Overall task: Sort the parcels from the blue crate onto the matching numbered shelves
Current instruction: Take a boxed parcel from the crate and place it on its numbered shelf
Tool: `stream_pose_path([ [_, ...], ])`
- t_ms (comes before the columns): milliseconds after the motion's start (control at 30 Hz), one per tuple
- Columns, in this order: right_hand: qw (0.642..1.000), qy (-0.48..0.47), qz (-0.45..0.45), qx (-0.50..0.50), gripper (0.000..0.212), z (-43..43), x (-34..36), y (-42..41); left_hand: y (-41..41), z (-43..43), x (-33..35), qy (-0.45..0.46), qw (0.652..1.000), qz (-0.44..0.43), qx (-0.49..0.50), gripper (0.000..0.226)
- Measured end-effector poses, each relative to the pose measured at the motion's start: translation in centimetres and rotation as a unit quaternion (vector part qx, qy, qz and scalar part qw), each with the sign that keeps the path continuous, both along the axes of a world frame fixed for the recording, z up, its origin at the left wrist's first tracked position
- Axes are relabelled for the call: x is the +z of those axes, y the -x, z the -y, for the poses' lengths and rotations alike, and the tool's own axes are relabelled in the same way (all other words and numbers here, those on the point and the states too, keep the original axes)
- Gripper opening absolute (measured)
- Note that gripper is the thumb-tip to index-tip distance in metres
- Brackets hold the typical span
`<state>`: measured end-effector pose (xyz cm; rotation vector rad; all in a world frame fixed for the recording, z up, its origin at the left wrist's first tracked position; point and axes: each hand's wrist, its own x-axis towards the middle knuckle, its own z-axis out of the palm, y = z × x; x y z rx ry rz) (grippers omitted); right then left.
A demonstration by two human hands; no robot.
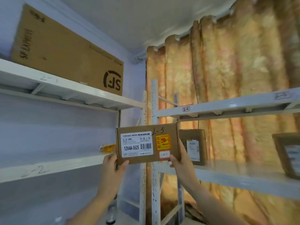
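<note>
A small brown parcel [146, 144] is held up in front of me, between two shelf units. It bears a white label reading 12V4A-5525, an orange sticker and a handwritten "2-3" on its top edge. My left hand [112, 164] grips its lower left corner and my right hand [180, 159] its lower right side. The left unit has a shelf marked 2-1 [48, 79] above and a shelf marked 2-2 [34, 172] below. On the right unit, an upper shelf [227, 105] carries a "2-2" tag [186, 109]. The blue crate is out of view.
A large flat SF Express carton [65, 52] stands on the 2-1 shelf. Two parcels, one [194, 146] just behind my right hand and one [288, 153] at the far right, sit on the right unit's lower shelf [243, 177]. An orange curtain [227, 62] hangs behind.
</note>
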<state>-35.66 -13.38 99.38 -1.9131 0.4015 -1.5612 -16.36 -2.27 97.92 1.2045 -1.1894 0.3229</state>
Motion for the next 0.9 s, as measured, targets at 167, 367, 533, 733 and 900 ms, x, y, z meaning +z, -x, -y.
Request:
stream_pose_path([
  [167,0.993,0.081,-0.013,-0.080,0.084,-0.5,1.0,6.7,4.7,1.4,2.0,0.023,0.998,0.057,-0.019,0.070],
  [367,0.975,0.094,-0.094,-0.176,0.067,0.3,0.1,17.5,12.9,3.5,2.7,0.012,0.992,0.107,-0.060,0.063],
  [533,0.946,0.092,-0.167,-0.264,0.069,0.0,0.6,26.9,21.0,5.5,2.5,-0.021,0.986,0.155,-0.052,0.068],
  [733,0.913,0.114,-0.207,-0.332,0.066,-1.2,1.4,37.7,30.6,7.9,1.7,-0.065,0.983,0.151,-0.077,0.068],
  [900,0.884,0.122,-0.244,-0.380,0.064,-1.5,0.0,44.0,37.3,9.4,-0.2,-0.076,0.985,0.127,-0.084,0.063],
])
